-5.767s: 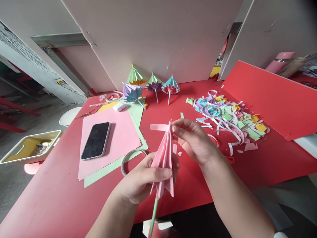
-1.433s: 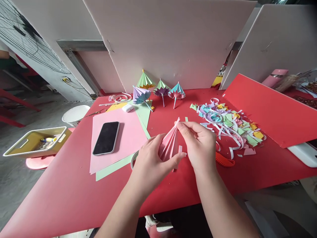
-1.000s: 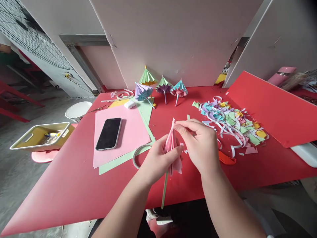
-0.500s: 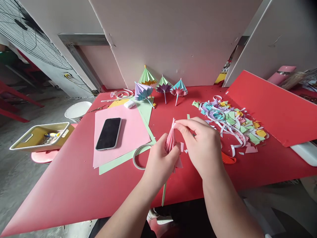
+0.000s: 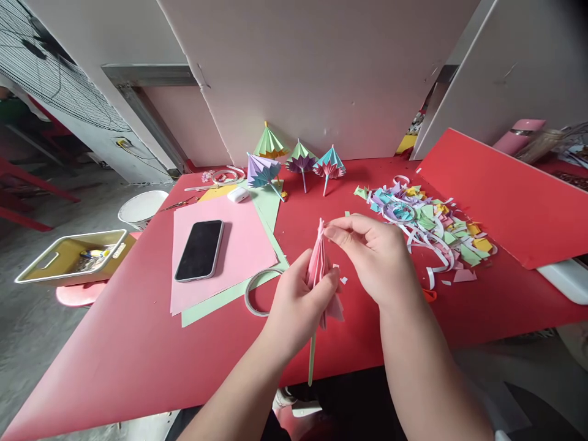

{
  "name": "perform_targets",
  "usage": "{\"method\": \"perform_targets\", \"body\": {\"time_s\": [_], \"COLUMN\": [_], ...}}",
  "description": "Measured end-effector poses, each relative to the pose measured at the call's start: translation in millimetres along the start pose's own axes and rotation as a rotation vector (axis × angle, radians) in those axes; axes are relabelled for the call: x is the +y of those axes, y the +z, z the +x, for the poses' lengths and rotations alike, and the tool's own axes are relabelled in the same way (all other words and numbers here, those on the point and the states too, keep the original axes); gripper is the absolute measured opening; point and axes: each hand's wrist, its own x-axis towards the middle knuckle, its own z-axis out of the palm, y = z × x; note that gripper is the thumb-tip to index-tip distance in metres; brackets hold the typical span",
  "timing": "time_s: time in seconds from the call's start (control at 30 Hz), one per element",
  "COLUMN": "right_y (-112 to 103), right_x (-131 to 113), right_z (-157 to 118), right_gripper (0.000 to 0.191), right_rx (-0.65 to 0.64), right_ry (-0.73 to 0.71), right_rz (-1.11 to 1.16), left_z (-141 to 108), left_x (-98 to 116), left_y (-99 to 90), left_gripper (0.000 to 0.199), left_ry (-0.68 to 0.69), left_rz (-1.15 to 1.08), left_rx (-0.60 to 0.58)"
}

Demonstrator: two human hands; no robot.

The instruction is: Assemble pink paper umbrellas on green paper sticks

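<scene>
A folded pink paper umbrella (image 5: 316, 262) with a thin pale green stick (image 5: 312, 361) is held upright over the near part of the table. My left hand (image 5: 301, 300) wraps around its pleats, thumb in front. At the narrow top, my right hand (image 5: 367, 251) pinches with thumb and index finger; whether a bit of tape is between them is too small to tell. Close to my left hand lies a roll of tape (image 5: 250, 297). Several finished paper umbrellas (image 5: 302, 162) stand at the back of the red table (image 5: 138, 361).
On the left, a black phone (image 5: 199, 250) rests on pink paper sheets (image 5: 248, 245), beside a white case (image 5: 238, 195). To the right spreads a heap of paper scraps (image 5: 427, 220), near a leaning red board (image 5: 509, 196). A yellow basket (image 5: 46, 263) stands beyond the left edge.
My right fingers stay at the umbrella's top, with the hand tilted slightly. The umbrella has turned a little, and its stick's lower end has swung to the right.
</scene>
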Motion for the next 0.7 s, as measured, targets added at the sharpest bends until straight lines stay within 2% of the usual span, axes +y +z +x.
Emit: {"method": "perform_targets", "body": {"time_s": [0.27,0.53,0.7], "right_y": [-6,-6,-3], "right_x": [0,3,7], "right_z": [2,5,4], "right_gripper": [0.016,0.017,0.009], "right_rx": [-0.083,-0.232,-0.288], "right_ry": [-0.015,0.097,0.125], "right_rz": [0.113,0.439,0.648], "left_z": [-1,-4,-5], "left_x": [-5,-8,-11], "left_y": [-2.7,-5.2,-9.1], "left_gripper": [0.016,0.016,0.021], "left_ry": [0.061,0.069,0.064], "left_rz": [-0.167,-0.306,-0.370], "left_rx": [-0.160,-0.345,-0.476]}}
